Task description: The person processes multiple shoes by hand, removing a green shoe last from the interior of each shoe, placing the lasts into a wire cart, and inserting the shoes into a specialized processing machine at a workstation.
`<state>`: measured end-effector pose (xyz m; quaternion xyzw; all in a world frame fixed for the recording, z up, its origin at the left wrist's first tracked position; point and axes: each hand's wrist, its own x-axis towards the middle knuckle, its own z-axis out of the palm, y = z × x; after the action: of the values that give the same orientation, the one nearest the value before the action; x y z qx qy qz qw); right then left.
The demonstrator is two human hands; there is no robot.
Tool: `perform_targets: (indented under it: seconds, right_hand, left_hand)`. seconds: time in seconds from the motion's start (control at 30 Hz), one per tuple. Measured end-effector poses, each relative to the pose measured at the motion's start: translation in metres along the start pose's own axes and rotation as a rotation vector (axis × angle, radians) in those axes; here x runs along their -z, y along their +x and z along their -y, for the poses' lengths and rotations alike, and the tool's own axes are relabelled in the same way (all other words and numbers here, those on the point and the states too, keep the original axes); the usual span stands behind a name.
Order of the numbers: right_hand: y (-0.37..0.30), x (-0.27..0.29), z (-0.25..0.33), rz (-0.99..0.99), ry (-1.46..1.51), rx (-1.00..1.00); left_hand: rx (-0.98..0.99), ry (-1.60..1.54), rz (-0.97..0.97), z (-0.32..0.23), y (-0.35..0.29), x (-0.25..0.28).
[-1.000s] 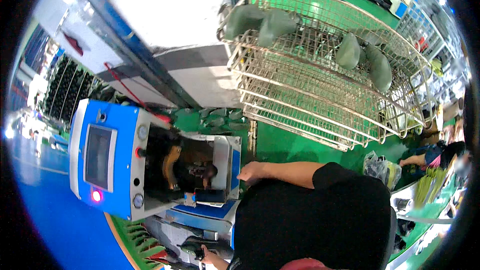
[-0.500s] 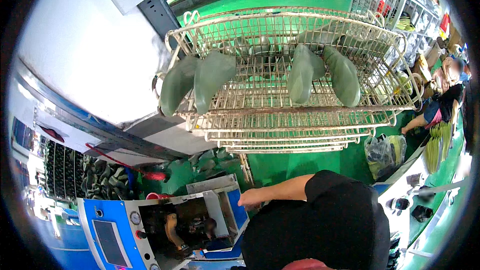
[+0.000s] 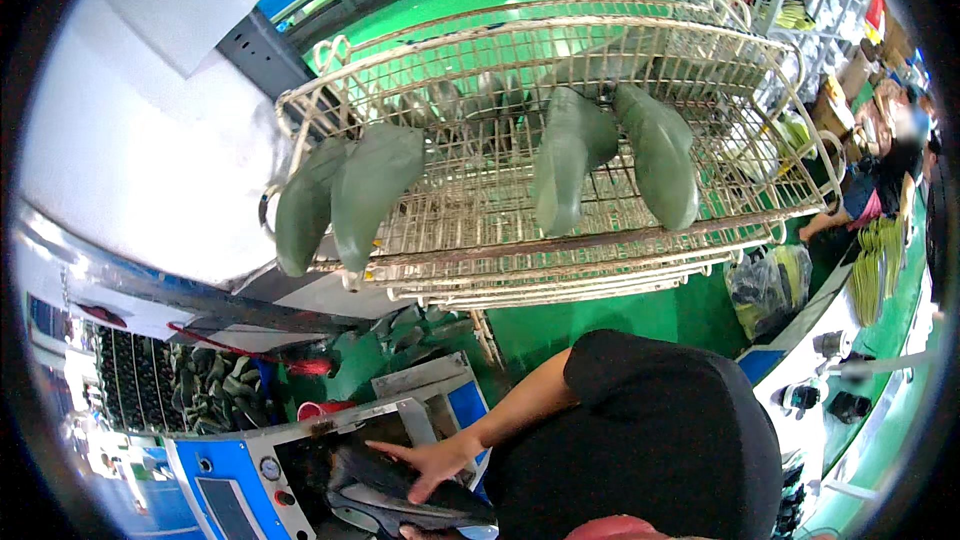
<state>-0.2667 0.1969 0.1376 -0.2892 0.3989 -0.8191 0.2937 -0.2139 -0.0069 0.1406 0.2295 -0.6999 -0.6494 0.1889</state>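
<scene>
My right hand (image 3: 432, 462) reaches left from my black sleeve and lies on a dark boot (image 3: 400, 500) in the opening of a blue and white machine (image 3: 240, 485). Its fingers are spread over the boot's top and its thumb curls down its side. My left hand (image 3: 412, 533) barely shows at the bottom edge, right by the same boot; what it grips is hidden. Above stands a wire rack cart (image 3: 480, 210) with green rubber boots (image 3: 370, 190) hanging from it, two at the left and two (image 3: 615, 155) at the right.
A heap of dark green boots (image 3: 200, 390) lies left of the machine, beside a red tub (image 3: 322, 408). A white wall panel (image 3: 130, 150) fills the left. A filled plastic bag (image 3: 770, 285) sits on the green floor. Another person (image 3: 880, 185) works at the far right.
The view has swung up: the wire rack slid from the top right to the middle and the machine dropped to the lower edge. My right hand stays at the machine's opening.
</scene>
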Motion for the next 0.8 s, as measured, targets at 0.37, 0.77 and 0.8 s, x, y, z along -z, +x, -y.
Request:
perform_targets:
  seconds: [0.37,0.77,0.8]
  right_hand:
    - [-0.029,0.037,0.031,-0.319,0.071,0.042]
    - [0.0,-0.004,0.036,-0.437,-0.045,0.014]
    - [-0.003,-0.003,0.04,-0.495,-0.059,0.013]
  left_hand:
    - [0.059,-0.184,0.122,-0.02,0.012,-0.027]
    - [0.068,-0.369,-0.294,-0.066,-0.013,0.177]
    - [0.074,-0.095,-0.168,-0.082,-0.011,0.131]
